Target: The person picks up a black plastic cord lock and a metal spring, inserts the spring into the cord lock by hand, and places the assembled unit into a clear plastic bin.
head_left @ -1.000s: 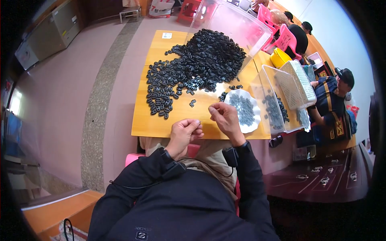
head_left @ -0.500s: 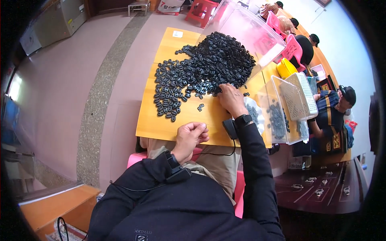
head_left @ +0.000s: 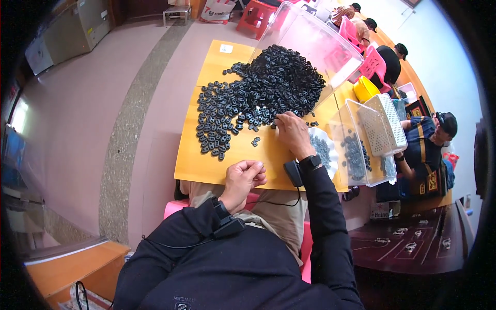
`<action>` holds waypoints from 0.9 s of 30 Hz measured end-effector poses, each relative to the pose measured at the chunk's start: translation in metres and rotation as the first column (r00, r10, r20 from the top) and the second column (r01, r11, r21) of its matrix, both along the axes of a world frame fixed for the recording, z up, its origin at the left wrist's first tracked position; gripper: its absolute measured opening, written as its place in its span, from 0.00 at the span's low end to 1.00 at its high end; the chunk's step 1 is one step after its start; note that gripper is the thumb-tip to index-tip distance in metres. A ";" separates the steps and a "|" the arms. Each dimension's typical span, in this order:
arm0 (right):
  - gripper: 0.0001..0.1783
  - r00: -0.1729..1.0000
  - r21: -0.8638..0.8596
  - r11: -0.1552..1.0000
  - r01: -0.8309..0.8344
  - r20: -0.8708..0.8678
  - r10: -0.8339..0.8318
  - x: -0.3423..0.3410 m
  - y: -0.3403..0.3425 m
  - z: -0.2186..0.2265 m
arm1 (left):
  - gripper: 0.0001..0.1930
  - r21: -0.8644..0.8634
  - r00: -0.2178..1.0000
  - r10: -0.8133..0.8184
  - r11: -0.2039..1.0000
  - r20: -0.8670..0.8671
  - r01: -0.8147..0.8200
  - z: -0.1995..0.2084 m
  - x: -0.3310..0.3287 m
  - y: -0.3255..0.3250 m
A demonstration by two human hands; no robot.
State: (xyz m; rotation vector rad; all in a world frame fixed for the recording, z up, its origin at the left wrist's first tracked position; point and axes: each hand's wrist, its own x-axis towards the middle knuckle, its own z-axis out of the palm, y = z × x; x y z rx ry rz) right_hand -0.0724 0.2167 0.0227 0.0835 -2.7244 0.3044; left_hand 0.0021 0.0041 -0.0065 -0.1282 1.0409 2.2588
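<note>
Black pieces (head_left: 284,77) lie at one o'clock, seemingly for reach; my right hand (head_left: 294,134) curls there, grip unclear; my left hand (head_left: 243,182) pinches closed, contents hidden.

Left arm (head_left: 188,225) bent at elbow, forearm angled inward across the front of the torso (head_left: 243,268). Left hand (head_left: 245,177) held low near the midline, fingers curled, thumb laid against the index finger in a pinch; any content too small to confirm. Right arm (head_left: 329,217) reaches farther forward, forearm leaning slightly left. Right hand (head_left: 293,132) back uppermost, fingers bent and pointing forward-left, fingertips drawn close together; exact closure unclear.
</note>
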 end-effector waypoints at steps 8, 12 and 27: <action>0.12 0.995 -0.825 0.565 0.024 0.073 0.064 0.047 -0.028 0.010 | 0.08 0.004 1.000 0.002 1.000 0.000 -0.002 0.004 0.001 -0.003; 0.15 0.988 -0.984 0.164 0.068 0.089 0.125 0.082 -0.035 -0.011 | 0.07 -0.005 1.000 0.005 1.000 -0.019 -0.005 0.001 0.000 -0.003; 0.16 0.991 -0.983 0.185 -0.009 0.016 0.133 0.127 -0.040 -0.031 | 0.08 0.052 0.976 -0.172 0.982 -0.134 0.181 0.006 0.002 0.002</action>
